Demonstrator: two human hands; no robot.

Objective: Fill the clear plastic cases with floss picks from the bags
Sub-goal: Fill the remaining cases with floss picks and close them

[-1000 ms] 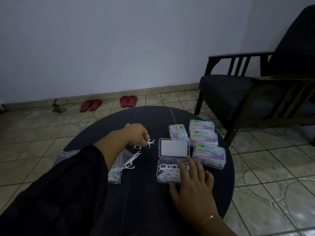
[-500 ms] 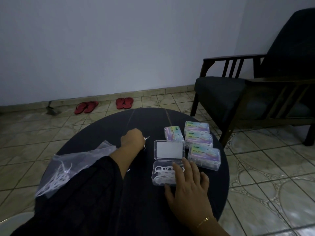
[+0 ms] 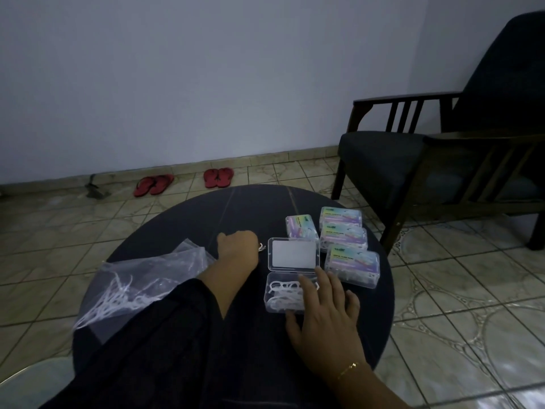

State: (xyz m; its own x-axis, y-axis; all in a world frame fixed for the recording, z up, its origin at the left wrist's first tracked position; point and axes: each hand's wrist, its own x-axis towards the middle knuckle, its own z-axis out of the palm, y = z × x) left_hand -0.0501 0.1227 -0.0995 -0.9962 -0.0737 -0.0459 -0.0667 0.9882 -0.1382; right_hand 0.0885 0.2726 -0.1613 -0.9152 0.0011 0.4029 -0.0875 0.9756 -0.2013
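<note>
A: Left hand (image 3: 237, 246)?
B: Fisted on loose floss picks (image 3: 261, 247) gathered off the table (image 3: 182, 219) since a second ago.
A: Right hand (image 3: 323, 312)?
B: Fingers flat, steadying open case (image 3: 283, 296), part-filled, bag (image 3: 141, 278) at left.

The open case (image 3: 290, 278) is clear, glossy plastic, its lid holding a matt white insert. The four shut cases (image 3: 352, 262) to its right are the same clear plastic, with glossy printed labels in pastel colours. The picks (image 3: 283, 293) in the case look like smooth white plastic. The bag (image 3: 141, 278) at left is thin, crinkled, see-through film with a soft sheen. The table (image 3: 182, 231) top is dark and matt. The sleeve (image 3: 165, 343) is dark matt cloth. A thin gold-coloured metal bracelet (image 3: 348, 369) shines. The floor (image 3: 460, 290) is glossy patterned tile, the chair (image 3: 413, 149) dark wood with dark matt cushions.
</note>
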